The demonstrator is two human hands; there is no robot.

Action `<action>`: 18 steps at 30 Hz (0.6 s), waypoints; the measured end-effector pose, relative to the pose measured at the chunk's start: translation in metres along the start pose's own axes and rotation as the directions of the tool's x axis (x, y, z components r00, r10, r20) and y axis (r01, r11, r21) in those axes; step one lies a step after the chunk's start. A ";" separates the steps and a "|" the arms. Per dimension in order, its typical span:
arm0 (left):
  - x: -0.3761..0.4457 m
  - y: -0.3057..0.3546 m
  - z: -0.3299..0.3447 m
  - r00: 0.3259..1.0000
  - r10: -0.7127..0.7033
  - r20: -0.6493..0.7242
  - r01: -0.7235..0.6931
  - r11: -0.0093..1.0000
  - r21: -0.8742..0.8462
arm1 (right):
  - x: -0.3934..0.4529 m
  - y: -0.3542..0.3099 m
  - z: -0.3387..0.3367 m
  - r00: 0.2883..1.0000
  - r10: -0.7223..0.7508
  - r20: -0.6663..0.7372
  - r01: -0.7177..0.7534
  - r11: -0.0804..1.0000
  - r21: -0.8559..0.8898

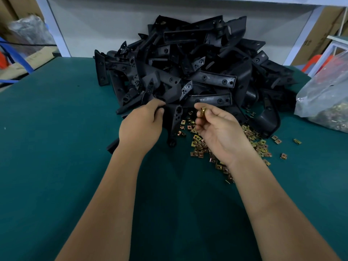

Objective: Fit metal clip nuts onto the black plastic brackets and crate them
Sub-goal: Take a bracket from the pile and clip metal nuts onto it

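Bracket [174, 121] in left hand [140, 125]: matte black plastic, long arm with several round holes, lower end pointing toward the camera just above the green mat [56, 147]. Fingers curl round its upper edge, at the foot of the bracket pile [192, 68]. Right hand [220, 129] pinches 1 clip nut [203, 110] between thumb and fingertips; brass-gold folded metal, held just right of the bracket, not touching it. Hands close but apart.

Loose clip nuts [250, 140] scattered on the mat under and right of the right hand, same gold-bronze finish, square with a centre hole. Clear bag [325, 95] of more sits at far right.

Writing: dark marks on cardboard box [312, 40] at upper right, too small to read.

Room: open mat left of and in front of the pile; pile backs onto the white wall panel [105, 25].
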State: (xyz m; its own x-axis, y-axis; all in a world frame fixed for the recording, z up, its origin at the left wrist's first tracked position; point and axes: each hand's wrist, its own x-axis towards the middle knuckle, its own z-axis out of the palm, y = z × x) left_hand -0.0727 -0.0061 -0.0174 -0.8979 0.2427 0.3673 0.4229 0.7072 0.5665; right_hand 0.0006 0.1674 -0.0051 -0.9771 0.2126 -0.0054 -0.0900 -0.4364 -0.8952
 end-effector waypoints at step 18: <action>0.000 0.009 0.010 0.997 -0.074 -0.008 0.073 0.993 -0.091 | -0.001 0.004 0.003 0.997 -0.071 -0.042 0.069 0.996 -0.053</action>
State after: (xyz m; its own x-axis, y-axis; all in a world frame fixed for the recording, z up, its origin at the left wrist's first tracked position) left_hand -0.0700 0.0070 -0.0191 -0.9256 0.1842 0.3307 0.3659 0.6594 0.6568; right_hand 0.0009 0.1625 -0.0069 -0.9592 0.2798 0.0399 -0.1470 -0.3733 -0.9160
